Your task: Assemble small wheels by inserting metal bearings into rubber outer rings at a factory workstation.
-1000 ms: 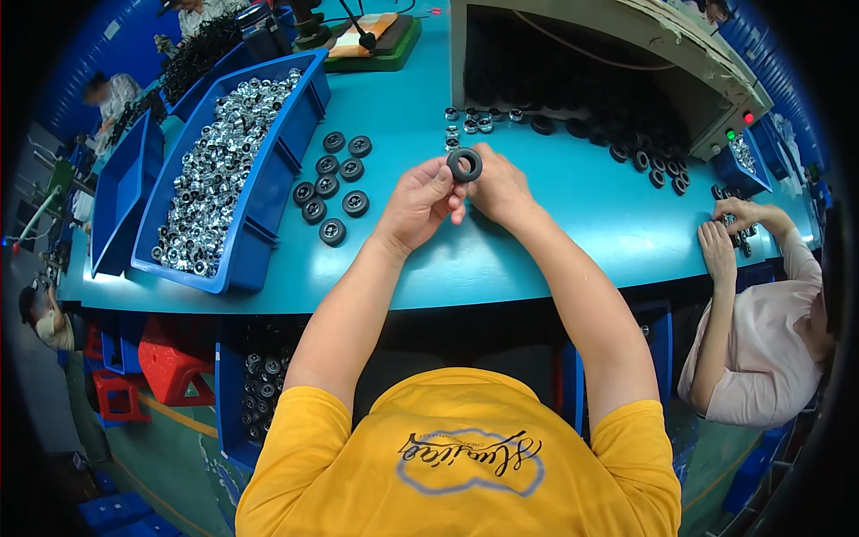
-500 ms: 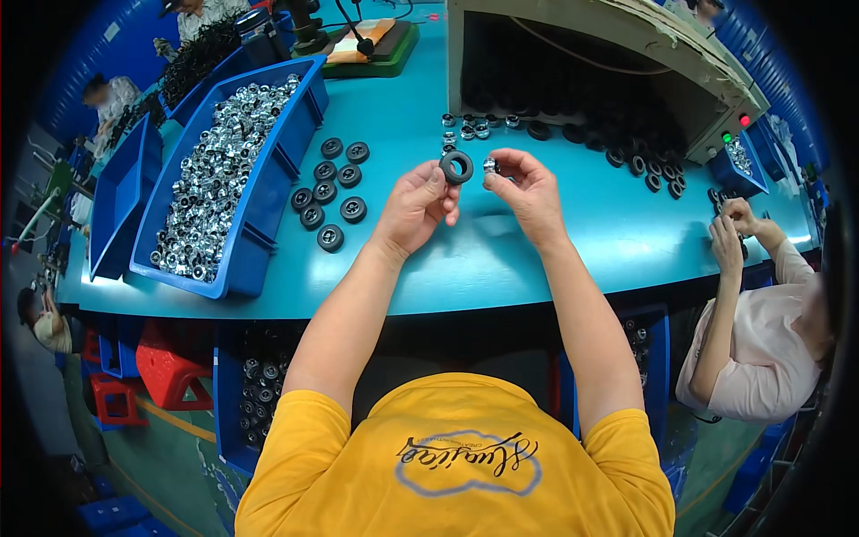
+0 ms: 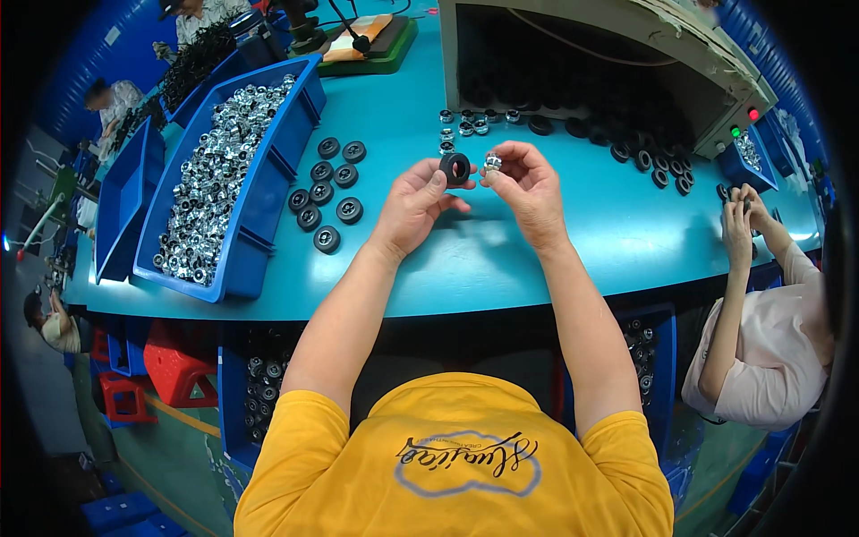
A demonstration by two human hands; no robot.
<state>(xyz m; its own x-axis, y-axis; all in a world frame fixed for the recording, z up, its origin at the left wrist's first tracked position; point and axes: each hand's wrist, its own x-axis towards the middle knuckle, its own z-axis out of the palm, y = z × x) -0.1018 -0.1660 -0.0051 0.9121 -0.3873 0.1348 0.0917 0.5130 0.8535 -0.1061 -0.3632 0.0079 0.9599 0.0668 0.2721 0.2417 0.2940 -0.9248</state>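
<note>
Over the blue-green table point(image 3: 447, 282), my left hand point(image 3: 414, 204) pinches a small black rubber tire point(image 3: 455, 169) whose open centre shows. Just to its right, my right hand point(image 3: 526, 190) grips a shiny silver wheel hub point(image 3: 492, 162) between thumb and fingers. A narrow gap separates the tire and the hub. Beyond my hands, several loose silver hubs point(image 3: 465, 129) lie on the table. Left of my left hand sits a group of black wheels point(image 3: 321, 191) with their hubs fitted inside.
A large blue bin point(image 3: 250, 224) full of silver hubs stands at the left. An open-fronted cabinet point(image 3: 716, 116) with black tires inside and spilling out stands at the back right. A co-worker's hands point(image 3: 739, 219) are busy at the right table edge. Red stools point(image 3: 174, 358) stand below left.
The hub in my right hand has turned and its silver side shows more. The tire has turned slightly in my left hand. The surroundings have shifted a little in view.
</note>
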